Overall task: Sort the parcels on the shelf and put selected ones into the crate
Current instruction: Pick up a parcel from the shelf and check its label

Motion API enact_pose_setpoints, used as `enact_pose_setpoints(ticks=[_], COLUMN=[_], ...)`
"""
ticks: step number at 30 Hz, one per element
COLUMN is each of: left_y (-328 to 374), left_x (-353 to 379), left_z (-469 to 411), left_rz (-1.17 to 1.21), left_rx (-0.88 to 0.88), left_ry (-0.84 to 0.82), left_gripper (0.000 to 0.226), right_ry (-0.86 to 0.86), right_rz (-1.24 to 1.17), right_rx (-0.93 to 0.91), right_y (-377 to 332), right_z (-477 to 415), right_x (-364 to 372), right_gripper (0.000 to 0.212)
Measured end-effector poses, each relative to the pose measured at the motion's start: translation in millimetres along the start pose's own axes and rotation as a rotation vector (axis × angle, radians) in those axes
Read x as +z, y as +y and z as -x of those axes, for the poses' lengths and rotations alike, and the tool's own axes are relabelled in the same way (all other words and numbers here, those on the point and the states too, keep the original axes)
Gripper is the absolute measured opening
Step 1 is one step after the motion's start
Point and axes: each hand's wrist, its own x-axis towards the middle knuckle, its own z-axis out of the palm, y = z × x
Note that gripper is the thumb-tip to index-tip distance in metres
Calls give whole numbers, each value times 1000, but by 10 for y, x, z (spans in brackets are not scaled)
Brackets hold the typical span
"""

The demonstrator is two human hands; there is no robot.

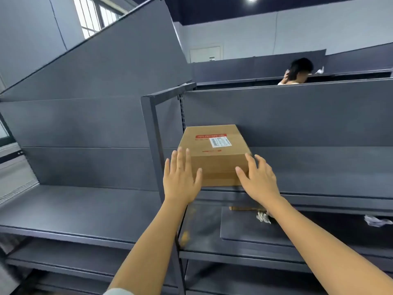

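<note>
A brown cardboard parcel [214, 150] with a red stripe and a white barcode label on top sits on the top board of the dark grey shelf [319, 188], at its left end. My left hand [180, 177] is at the parcel's near left corner, fingers straight and spread. My right hand [258, 177] is at the near right corner, fingers straight, thumb against the front face. Neither hand grips the parcel. No crate is in view.
One board down lie part of another brown parcel [240, 208] and crumpled silver wrapping [263, 217]; more crumpled wrapping [376, 220] is at the right. A second grey shelf unit [85, 205] stands to the left. A person [297, 71] stands behind the far shelves.
</note>
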Motion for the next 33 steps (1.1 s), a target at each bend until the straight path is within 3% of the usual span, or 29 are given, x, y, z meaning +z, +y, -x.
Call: enact_pose_setpoints(ticks=[5, 9, 12, 19, 25, 27, 30, 33], left_y=[-74, -136, -188, -289, -314, -332, -350, -392], left_x=[139, 199, 238, 452, 575, 574, 519, 442], left_z=[-359, -595, -716, -759, -713, -657, -576, -550], left_rz=[269, 736, 1042, 1259, 1345, 1356, 1375, 1396], left_rx=[-165, -501, -726, -811, -783, -763, -759, -751], left_ry=[-24, -177, -301, -272, -306, -305, -401, -559], left_gripper=[68, 70, 62, 69, 48, 42, 48, 43], right_ry=[-32, -26, -16, 169, 156, 149, -42, -299], right_rz=[-202, -586, -710, -817, -1097, -1080, -1178, -1346], right_rx=[108, 241, 354, 488, 640, 637, 626, 608], right_y=[-19, -59, -75, -66, 144, 157, 223, 387], right_z=[-276, -480, -559, -663, -553, -493, -387, -213], right_x=[46, 95, 183, 287, 362, 333, 161, -58], right_gripper=[64, 66, 65, 45, 35, 31, 51, 29])
